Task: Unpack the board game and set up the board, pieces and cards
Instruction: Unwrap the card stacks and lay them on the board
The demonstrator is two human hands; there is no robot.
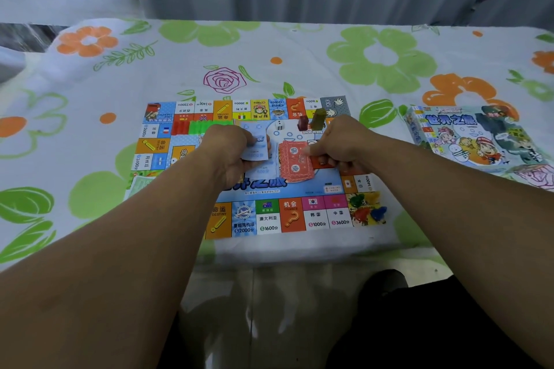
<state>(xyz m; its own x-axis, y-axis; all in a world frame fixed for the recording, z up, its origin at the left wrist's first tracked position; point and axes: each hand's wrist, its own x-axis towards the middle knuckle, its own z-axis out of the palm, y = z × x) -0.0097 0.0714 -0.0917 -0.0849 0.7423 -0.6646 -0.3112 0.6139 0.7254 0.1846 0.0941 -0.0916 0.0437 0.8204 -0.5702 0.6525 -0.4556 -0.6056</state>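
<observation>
Now, scene: a game board (269, 213) lies flat at centre frame on a floral tablecloth (90, 75), its long axis running left to right.
Left hand (230, 153): pinching a small stack of pale blue cards (254, 150) just above the board's middle.
Right hand (344, 144): curled at the right edge of the red card deck (295, 163); whether it grips a card is unclear.
Red deck direction: long axis runs top to bottom of frame.
Risk: a knuckle could topple the upright pieces (311, 120) just beyond, or scatter the deck.
Box (467, 135): right of frame.
</observation>
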